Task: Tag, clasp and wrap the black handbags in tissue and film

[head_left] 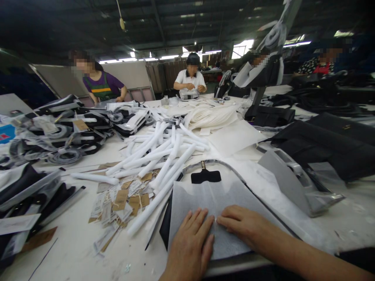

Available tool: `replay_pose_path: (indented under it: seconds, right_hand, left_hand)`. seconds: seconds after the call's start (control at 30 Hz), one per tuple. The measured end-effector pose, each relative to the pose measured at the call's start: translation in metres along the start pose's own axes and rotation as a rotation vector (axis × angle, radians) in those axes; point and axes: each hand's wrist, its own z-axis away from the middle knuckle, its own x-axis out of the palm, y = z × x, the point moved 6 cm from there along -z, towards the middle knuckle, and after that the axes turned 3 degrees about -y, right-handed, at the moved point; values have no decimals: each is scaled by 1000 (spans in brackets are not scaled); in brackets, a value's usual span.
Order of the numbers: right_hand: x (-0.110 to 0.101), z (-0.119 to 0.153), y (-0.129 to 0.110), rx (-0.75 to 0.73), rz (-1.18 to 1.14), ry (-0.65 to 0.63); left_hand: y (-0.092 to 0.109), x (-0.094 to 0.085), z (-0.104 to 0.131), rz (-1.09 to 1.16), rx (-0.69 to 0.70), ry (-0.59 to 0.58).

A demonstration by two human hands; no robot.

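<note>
A black bag lies before me, its front covered by a thin whitish sheet. Its wrapped strap loops beyond the top edge, near a black flap with a gold buckle. My left hand is open, fingers spread flat on the sheet. To its right, my right hand rests on the sheet with its fingers curled and pressed together. A small white spot shows at its fingertips; what they pinch, if anything, is too small to make out.
White foam tubes and paper tags lie left of the bag. Wrapped black bags are heaped further left; black bags and a grey panel sit right. A metal post rises behind. Several people work across the table.
</note>
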Motion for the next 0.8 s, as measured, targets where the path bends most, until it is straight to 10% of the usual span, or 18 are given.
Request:
replay_pose_path:
  seconds: [0.27, 0.67, 0.8]
  right_hand:
    - [5, 9, 3, -88, 28, 137]
    - [-7, 0, 15, 24, 239, 28]
    - [-2, 0, 24, 58, 230, 62]
  left_hand:
    - [0, -3, -4, -34, -18, 20]
    - [-14, -6, -21, -14, 35, -421]
    - [-27, -1, -20, -2, 63, -394]
